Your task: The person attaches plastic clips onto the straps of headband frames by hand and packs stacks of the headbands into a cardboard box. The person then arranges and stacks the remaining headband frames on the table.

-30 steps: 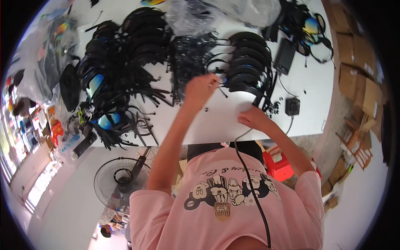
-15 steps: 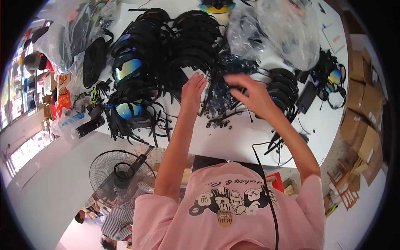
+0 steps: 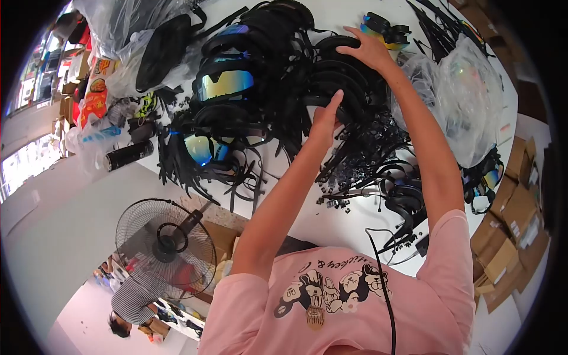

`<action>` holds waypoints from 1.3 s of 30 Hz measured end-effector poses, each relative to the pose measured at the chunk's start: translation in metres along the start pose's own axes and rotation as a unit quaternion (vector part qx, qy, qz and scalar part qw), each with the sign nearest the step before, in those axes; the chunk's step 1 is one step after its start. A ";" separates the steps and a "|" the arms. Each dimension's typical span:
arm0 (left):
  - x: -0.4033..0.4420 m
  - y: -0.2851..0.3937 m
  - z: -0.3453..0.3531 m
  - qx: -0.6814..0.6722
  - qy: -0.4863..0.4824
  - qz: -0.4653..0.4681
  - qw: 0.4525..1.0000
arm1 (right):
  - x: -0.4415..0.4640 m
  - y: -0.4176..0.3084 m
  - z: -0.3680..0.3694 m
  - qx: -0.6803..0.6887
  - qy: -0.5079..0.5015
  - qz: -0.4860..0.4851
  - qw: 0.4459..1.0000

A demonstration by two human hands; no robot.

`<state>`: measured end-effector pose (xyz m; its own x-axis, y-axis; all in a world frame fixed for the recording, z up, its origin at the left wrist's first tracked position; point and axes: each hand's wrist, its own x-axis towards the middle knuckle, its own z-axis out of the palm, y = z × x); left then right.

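Note:
A row of black curved goggle frames [image 3: 340,77] lies nested together on the white table. My left hand [image 3: 325,121] is at the near end of this row, fingers stretched upward and apparently touching the end frame. At the far right end, my right hand [image 3: 370,50] reaches over the frames with thumb and fingers spread. Neither hand is closed around anything. Left of the row lie goggles with mirrored lenses [image 3: 225,84] and dark straps. Small black and clear plastic pieces [image 3: 358,163] are heaped to the right of my left hand.
Clear plastic bags [image 3: 470,100] lie on the right of the table. Other mirrored goggles [image 3: 384,31] sit behind my right hand. A black can [image 3: 129,155] stands at the left edge. Below are a fan [image 3: 165,241] and a person in stripes [image 3: 137,296]. Cardboard boxes [image 3: 503,260] are at right.
Both hands have moved forward to the row of black frames, the right one farther. The view has turned, so the table's contents appear shifted.

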<state>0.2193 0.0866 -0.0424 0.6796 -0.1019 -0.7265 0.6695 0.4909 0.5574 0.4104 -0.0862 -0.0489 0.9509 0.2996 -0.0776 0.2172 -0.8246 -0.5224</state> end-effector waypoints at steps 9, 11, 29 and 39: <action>0.000 0.013 0.014 0.018 0.016 0.035 0.999 | -0.016 -0.022 -0.025 0.086 -0.096 0.009 0.992; -0.012 0.023 0.013 0.025 -0.001 0.035 0.999 | -0.017 -0.022 -0.040 0.079 -0.098 -0.016 0.992; -0.152 0.078 0.055 0.297 -0.061 0.347 0.888 | -0.169 -0.154 -0.200 0.102 0.269 -0.155 0.945; -0.351 0.039 0.042 0.364 0.190 0.220 0.885 | -0.311 -0.181 -0.196 0.430 0.069 -0.027 0.900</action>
<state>0.0191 0.1051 0.2514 0.8649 0.3270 -0.3809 0.4755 -0.2902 0.8305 0.1189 -0.1242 0.2357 0.9753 0.2165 0.0435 0.0698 -0.1157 -0.9908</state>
